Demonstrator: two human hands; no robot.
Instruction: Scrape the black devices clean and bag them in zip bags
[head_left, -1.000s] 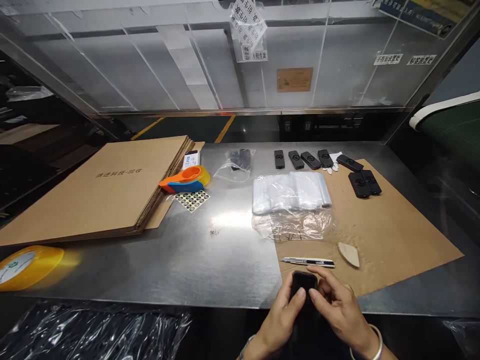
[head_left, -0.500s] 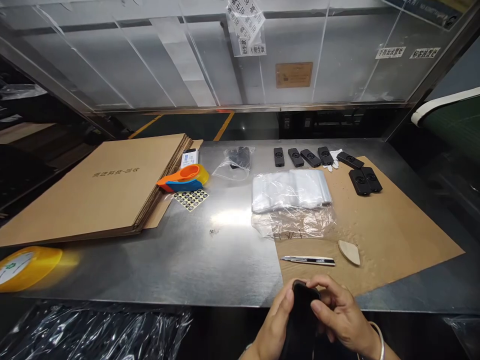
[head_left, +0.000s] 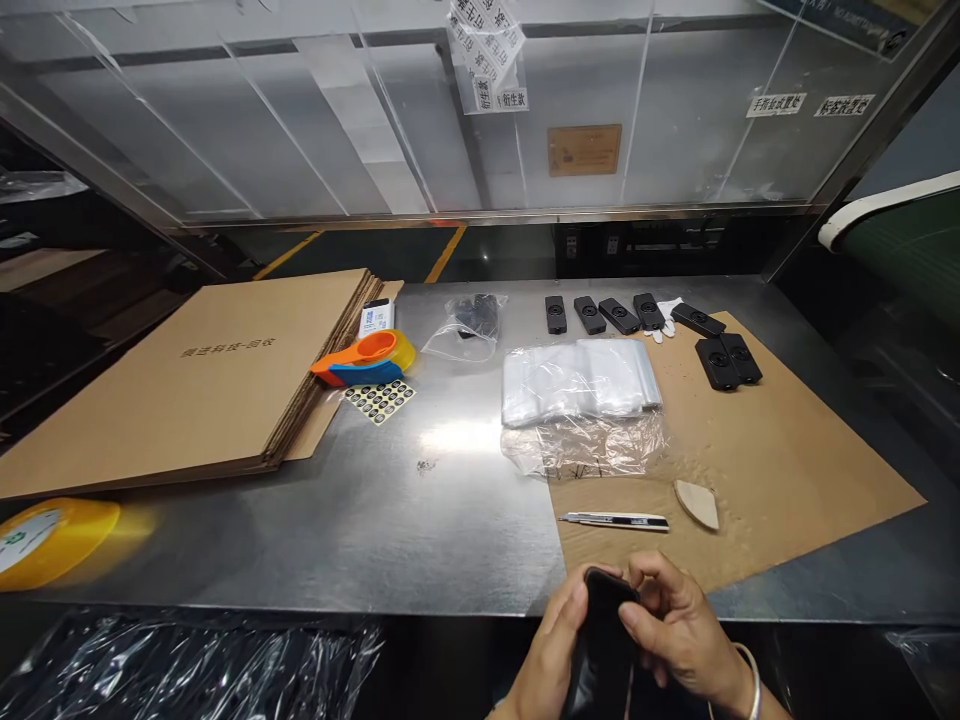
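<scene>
At the table's front edge, my left hand [head_left: 553, 640] is wrapped round a flat black case-like piece with rounded corners [head_left: 602, 640]. My right hand [head_left: 679, 630] pinches the same piece along its right edge, thumb on its face; a bracelet circles that wrist. The piece's lower end runs into the dark area below the table, so its full shape is hidden. Just beyond my hands lies a utility knife [head_left: 616, 521] on a brown cardboard sheet [head_left: 795, 470]. Beside the knife is a pale wedge-shaped piece [head_left: 697, 504].
Clear plastic bags [head_left: 581, 380] lie mid-table, with several black box-shaped devices [head_left: 620, 315] and a white glove [head_left: 666, 325] behind. To the left are stacked cardboard [head_left: 225, 370], a tape dispenser [head_left: 367, 358], a sticker sheet [head_left: 380, 401], a bagged black item [head_left: 480, 315] and a yellow tape roll [head_left: 60, 540].
The fingers of my right hand have shifted slightly along the top right edge of the black piece, showing more of its upper corner. Both hands still hold it.
</scene>
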